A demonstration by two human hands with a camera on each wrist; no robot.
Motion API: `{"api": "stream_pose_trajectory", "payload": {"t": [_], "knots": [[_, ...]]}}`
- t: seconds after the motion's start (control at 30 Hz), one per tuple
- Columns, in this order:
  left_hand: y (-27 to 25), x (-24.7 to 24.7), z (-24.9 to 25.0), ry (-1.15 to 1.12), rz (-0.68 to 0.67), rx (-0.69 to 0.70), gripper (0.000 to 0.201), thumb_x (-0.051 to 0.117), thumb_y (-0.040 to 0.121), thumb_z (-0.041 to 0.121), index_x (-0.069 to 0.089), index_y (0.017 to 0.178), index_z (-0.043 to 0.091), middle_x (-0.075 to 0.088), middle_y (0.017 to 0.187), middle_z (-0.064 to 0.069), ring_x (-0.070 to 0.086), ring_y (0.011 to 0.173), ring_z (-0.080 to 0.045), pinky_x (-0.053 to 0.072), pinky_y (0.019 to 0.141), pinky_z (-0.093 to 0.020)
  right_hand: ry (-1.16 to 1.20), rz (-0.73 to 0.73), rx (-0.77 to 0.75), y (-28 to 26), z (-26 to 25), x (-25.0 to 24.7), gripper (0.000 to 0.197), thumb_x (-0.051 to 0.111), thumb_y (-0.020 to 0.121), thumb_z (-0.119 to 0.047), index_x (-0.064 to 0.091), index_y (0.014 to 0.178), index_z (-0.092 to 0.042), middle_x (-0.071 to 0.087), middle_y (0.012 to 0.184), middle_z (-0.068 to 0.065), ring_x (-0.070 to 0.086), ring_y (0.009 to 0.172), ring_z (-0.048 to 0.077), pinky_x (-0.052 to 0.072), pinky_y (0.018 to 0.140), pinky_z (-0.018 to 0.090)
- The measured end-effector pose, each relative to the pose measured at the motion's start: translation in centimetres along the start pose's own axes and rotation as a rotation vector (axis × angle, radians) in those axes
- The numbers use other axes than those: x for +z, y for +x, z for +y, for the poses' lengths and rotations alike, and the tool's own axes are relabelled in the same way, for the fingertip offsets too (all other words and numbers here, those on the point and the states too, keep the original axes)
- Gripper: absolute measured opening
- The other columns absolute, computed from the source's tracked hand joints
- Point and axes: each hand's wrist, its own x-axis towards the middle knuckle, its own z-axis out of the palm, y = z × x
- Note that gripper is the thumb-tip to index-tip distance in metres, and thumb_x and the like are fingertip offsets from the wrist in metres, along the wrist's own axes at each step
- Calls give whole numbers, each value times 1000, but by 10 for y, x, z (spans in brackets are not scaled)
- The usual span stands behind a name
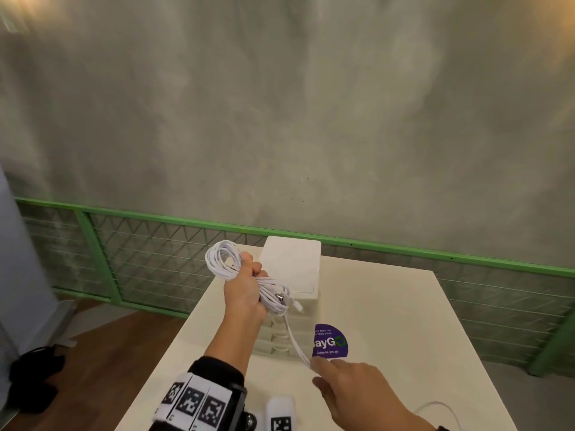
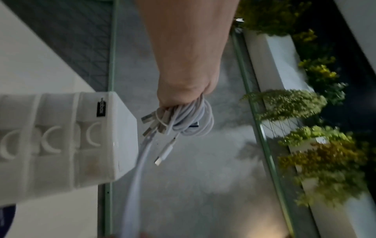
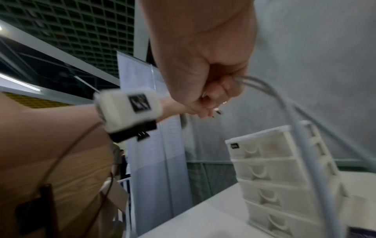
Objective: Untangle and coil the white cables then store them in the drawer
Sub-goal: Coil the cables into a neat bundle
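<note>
Head view: my left hand (image 1: pixel 245 293) grips the coiled white cables (image 1: pixel 224 259) above the table (image 1: pixel 404 321), beside the drawer unit (image 1: pixel 291 265). My right hand (image 1: pixel 351 387) pinches a loose strand (image 1: pixel 295 340) trailing down from the coil.

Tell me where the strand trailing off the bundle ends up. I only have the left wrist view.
Observer: The strand runs down from the cable bundle in the left hand to the right hand, which pinches it in front of the drawer unit.
Operator: Any drawer open?
Observer: No. The right wrist view shows four drawers, all shut.
Operator: More cable lying around?
Observer: What looks like a thin white loop lies on the table beside the right forearm.
</note>
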Motion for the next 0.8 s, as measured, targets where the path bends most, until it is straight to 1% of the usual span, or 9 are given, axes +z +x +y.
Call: {"api": "stream_pose_trajectory", "payload": {"t": [0.1,0.17,0.27,0.33,0.47,0.57,0.63,0.7,0.8], "knots": [[-8,1,-5,248,16,108,28,52,94,30,52,70,15,47,51,4,42,44,-10,38,47,-23,-61,72,-20,3,-7,-9,25,36,64,-42,58,58,-33,51,41,-13,41,26,5,-14,55,16],[-11,2,-9,351,9,149,28,52,94,31,52,72,13,46,58,1,40,49,-11,38,47,-22,-33,91,6,3,-9,-24,30,36,65,-44,61,53,-32,54,45,-14,47,31,6,-5,42,18],[-9,-1,-1,408,56,176,28,52,93,34,54,80,9,49,62,-1,45,51,-13,41,49,-23,92,-14,4,5,3,-43,26,43,81,-40,64,92,-31,68,85,-12,66,77,14,28,55,26],[-3,-6,14,409,138,200,33,53,93,36,55,76,8,52,64,-3,50,54,-16,44,52,-26,132,-63,56,5,31,-46,25,45,89,-41,53,112,-35,67,102,-5,59,101,20,33,69,29],[8,-16,46,368,244,313,34,54,92,36,53,70,11,53,65,-2,51,54,-17,45,53,-28,18,-118,297,0,99,-35,33,51,86,-46,53,117,-36,57,90,-8,57,107,16,37,75,26],[8,-18,56,312,229,325,33,52,94,33,50,67,13,50,60,0,48,48,-13,41,50,-27,57,-414,385,-3,134,-22,65,62,80,-49,38,136,-28,55,125,-4,50,114,15,38,89,25],[4,-14,53,245,168,264,33,51,95,32,51,67,13,49,50,4,46,36,-7,38,47,-26,187,-580,418,-1,127,-25,114,70,54,-67,20,146,-23,43,142,-1,43,124,17,34,99,25],[-2,-6,43,169,92,155,29,51,95,32,52,72,13,47,38,10,42,29,-3,38,42,-22,277,-622,329,11,102,-34,148,53,20,-83,5,148,-25,27,152,0,31,137,17,27,109,27],[-14,10,19,54,-33,-6,23,49,95,31,53,81,13,44,38,8,40,30,-4,37,36,-14,626,-354,181,34,49,-35,125,70,51,-68,2,148,-26,34,148,1,36,134,14,30,106,22]]}}
